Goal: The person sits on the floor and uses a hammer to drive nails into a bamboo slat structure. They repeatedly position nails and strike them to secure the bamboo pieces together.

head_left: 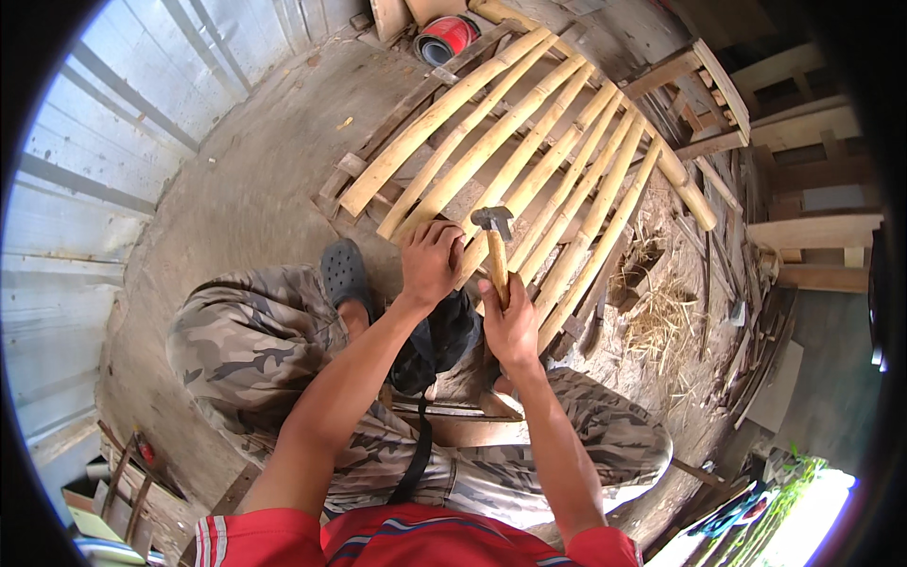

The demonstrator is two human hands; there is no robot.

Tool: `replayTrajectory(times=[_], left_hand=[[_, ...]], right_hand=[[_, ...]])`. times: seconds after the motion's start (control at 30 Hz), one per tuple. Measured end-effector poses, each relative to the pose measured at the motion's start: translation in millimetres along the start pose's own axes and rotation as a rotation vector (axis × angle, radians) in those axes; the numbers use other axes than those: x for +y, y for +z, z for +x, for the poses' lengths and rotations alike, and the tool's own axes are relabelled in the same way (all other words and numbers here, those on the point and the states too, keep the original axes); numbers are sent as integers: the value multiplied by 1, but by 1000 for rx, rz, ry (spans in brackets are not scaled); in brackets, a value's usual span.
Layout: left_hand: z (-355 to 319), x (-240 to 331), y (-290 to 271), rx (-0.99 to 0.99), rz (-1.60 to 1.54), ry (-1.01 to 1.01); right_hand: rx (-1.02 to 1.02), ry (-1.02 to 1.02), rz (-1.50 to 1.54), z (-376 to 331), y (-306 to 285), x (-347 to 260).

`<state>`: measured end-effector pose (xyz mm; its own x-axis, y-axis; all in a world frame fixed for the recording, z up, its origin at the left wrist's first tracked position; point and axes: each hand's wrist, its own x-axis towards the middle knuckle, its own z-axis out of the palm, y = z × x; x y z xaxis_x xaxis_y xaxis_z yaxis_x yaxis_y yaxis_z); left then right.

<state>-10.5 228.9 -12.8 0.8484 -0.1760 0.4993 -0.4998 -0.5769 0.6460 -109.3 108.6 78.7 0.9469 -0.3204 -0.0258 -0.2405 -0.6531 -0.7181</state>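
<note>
My right hand (pixel 511 323) is closed round the wooden handle of a hammer (pixel 497 248), its dark metal head pointing away from me over the bamboo. The fingers of my left hand (pixel 432 262) curl over the near end of a bamboo pole (pixel 491 149); the thumb is hidden. This pole is one of several pale bamboo poles lying side by side like slats. At the far end they meet a thicker bamboo crosspiece (pixel 696 200). Whether a nail is under the hammer or by my left fingers cannot be made out.
Dark wooden supports (pixel 351 165) show under the slats. A red can (pixel 446 40) stands at the far side. Corrugated metal wall (pixel 113 123) runs along the left. Straw (pixel 661 317) and scrap wood lie right. A black cloth-like item (pixel 433 348) is between my legs, beside a grey clog (pixel 346 274).
</note>
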Motion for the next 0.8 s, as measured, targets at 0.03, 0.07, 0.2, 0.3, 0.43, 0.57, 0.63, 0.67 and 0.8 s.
replayTrajectory(times=[0.03, 0.07, 0.2, 0.3, 0.43, 0.57, 0.63, 0.67, 0.8], left_hand=[[-2, 0, -2, -6, 1, 1], [-3, -1, -2, 8, 0, 15], [-4, -3, -1, 64, -28, 3], [-5, -7, 2, 100, -34, 27], [-4, -5, 0, 74, -31, 14], [-3, -7, 4, 102, -34, 38], [-4, -9, 5, 101, -33, 35], [-5, -9, 5, 87, -32, 20], [-5, -5, 4, 60, -31, 2]], right_hand=[[14, 1, 4, -4, 6, 4], [1, 36, 38, -7, 9, 8], [-28, 36, -32, -17, 17, 25], [-53, 91, -18, -14, 14, 22], [-55, 80, 6, -9, 6, 11], [-133, 77, -12, -4, 11, 16], [-196, 114, -26, -1, 4, 13], [-178, 83, -6, 1, 1, 9], [-45, 30, 70, -4, 3, -1]])
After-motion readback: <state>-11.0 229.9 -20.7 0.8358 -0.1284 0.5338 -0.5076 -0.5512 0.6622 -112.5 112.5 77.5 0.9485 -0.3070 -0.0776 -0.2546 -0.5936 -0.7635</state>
